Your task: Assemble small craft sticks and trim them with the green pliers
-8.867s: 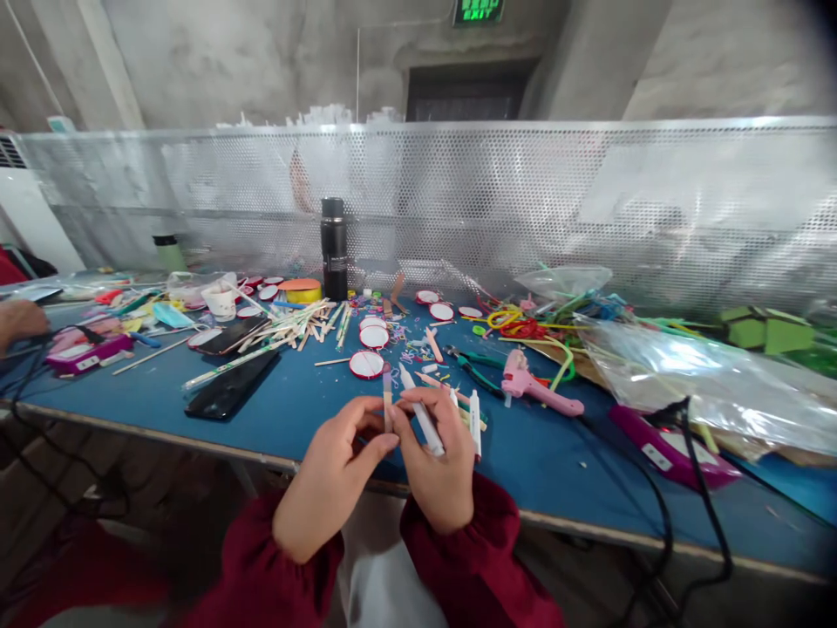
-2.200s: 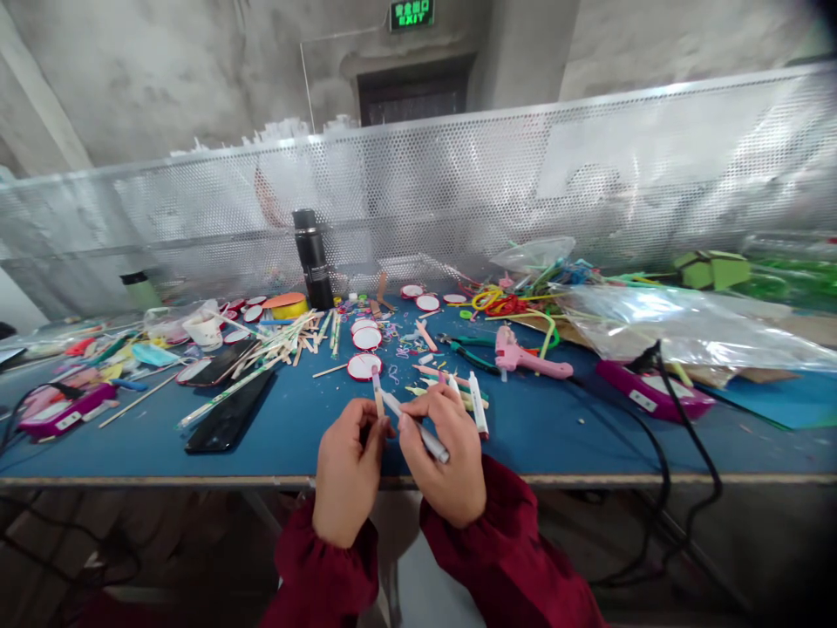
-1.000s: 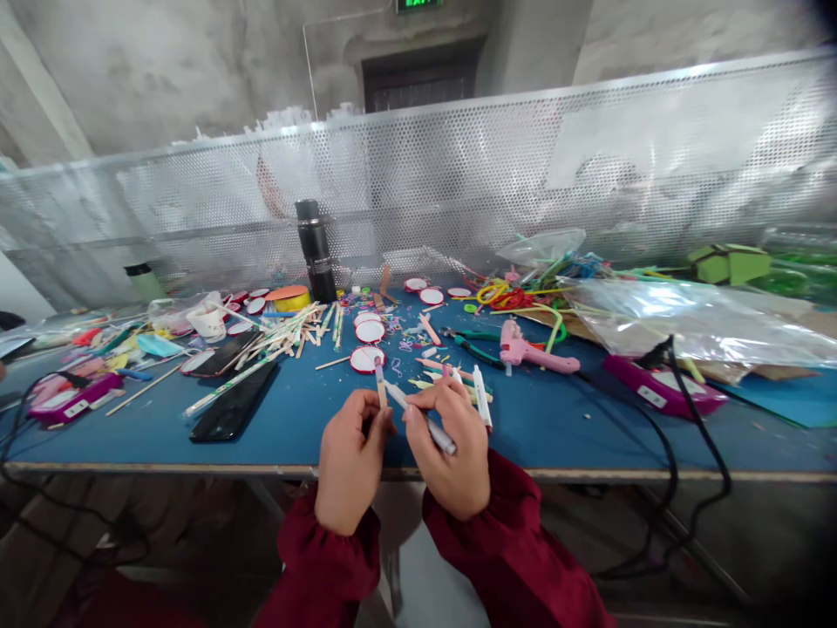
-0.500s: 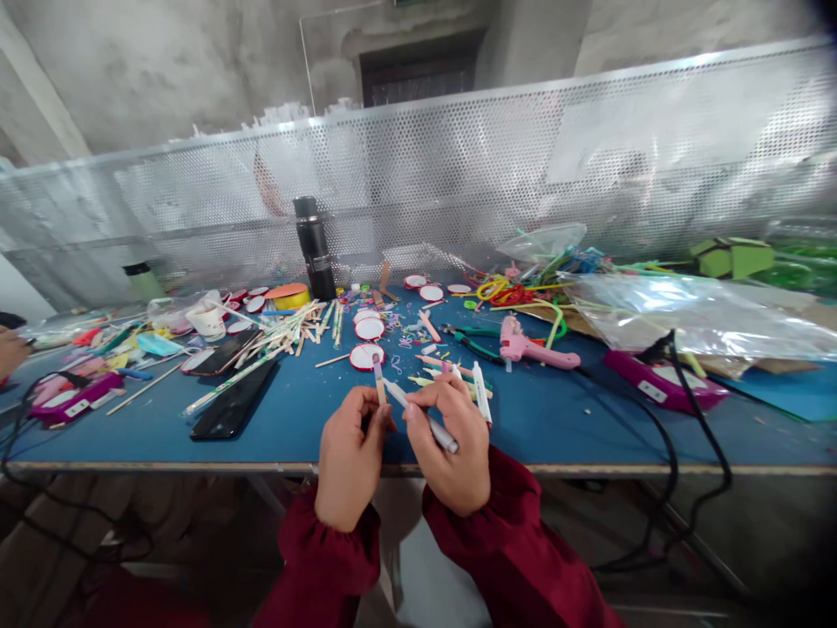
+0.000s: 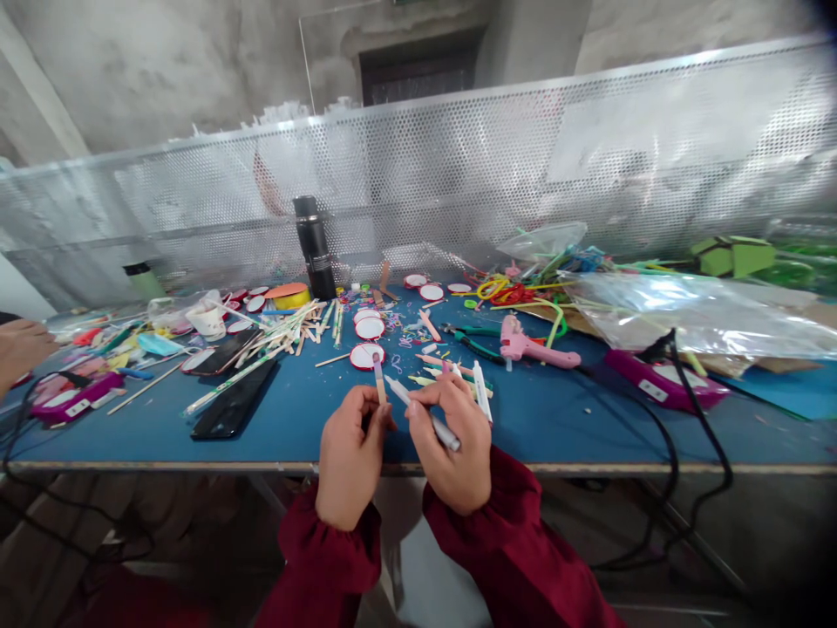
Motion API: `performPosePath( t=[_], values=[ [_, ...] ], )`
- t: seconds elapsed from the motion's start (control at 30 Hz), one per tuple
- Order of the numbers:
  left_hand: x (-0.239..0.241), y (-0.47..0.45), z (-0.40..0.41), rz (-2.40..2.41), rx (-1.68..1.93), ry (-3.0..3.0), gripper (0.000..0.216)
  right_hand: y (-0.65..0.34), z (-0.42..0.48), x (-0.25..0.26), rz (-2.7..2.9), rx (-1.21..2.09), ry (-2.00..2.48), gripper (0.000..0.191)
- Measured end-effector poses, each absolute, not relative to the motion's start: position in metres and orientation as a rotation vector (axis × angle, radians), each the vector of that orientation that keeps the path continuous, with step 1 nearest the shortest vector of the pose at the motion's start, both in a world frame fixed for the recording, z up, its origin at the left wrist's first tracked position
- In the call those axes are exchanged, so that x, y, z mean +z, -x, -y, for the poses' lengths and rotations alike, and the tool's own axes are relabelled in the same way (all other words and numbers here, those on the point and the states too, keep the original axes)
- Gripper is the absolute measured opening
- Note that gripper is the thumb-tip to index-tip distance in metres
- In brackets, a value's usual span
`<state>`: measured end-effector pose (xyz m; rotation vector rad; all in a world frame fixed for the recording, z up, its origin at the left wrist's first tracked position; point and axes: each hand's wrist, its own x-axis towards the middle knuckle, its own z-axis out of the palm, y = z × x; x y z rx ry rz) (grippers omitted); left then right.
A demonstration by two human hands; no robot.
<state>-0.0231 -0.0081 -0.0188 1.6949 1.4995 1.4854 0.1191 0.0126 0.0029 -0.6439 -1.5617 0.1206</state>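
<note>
My left hand (image 5: 353,453) is closed on a wooden craft stick (image 5: 380,380), held upright, its upper part coloured purple. My right hand (image 5: 454,440) grips a white marker (image 5: 438,427) like a pen, with its tip close beside the stick; I cannot tell whether they touch. Just beyond the stick lies a round white disc with a red rim (image 5: 367,356), and another such disc (image 5: 370,327) sits behind it. Several markers, among them a white one (image 5: 482,392), lie past my right hand.
A pink glue gun (image 5: 536,347) and green-handled pliers (image 5: 474,342) lie to the right, near a purple device (image 5: 663,384) with black cables. Leftward are a black phone (image 5: 235,406) and piled craft sticks (image 5: 297,327). A black bottle (image 5: 315,249) stands behind. Another person's hand (image 5: 23,349) is far left.
The marker's tip has shifted very slightly right, away from the stick. At the far left, the other person's hand has come further into view. My left hand has barely moved.
</note>
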Motion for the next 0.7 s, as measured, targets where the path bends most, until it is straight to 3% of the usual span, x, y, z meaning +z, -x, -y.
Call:
performPosePath(
  t=[0.7],
  values=[
    [-0.0166,0.0218,0.0092,-1.518,1.494,-1.717,0.016,-0.1195,-0.0124,0.0028,1.57,0.127,0.646,0.014]
  ],
)
